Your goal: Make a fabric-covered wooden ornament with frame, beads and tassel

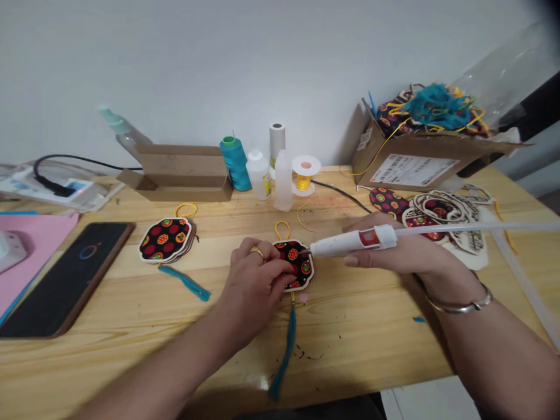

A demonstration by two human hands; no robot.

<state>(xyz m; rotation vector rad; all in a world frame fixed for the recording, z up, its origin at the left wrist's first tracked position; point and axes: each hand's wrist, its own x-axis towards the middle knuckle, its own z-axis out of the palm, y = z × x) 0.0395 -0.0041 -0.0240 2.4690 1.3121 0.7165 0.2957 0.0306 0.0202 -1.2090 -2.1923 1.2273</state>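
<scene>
Reaches over the near part of a wooden table (363, 350) with two bare forearms (494, 356), closest of all to the camera in the head view, wearing a silver bracelet (459, 307) on the right wrist. Holds the left hand (258, 280) closed over the left part of a patterned ornament (294, 254) lying flat on the wood, with thumb and fingertips bunched on its face; cannot tell about any small thing pinched between them. Grips a white pen-shaped tool (354, 242) in the right hand (411, 256), aiming its tip leftward at the ornament's right side, between both hands; cannot tell for sure about contact there. Shows a yellow loop (282, 229) just beyond the left fingers, and a teal tassel (287, 356) running from the ornament back along the right of the left wrist. Shows, left of the left hand, a second ornament (164, 240) and, farther left, a dark phone (65, 280). Shows, beyond both hands, an open cardboard box (188, 192), a teal thread cone (237, 166), two small bottles (283, 184) and a yellow thread spool (303, 182). Shows, just behind the right hand, loose patterned pieces (387, 202), with a filled carton (406, 157) past them
</scene>
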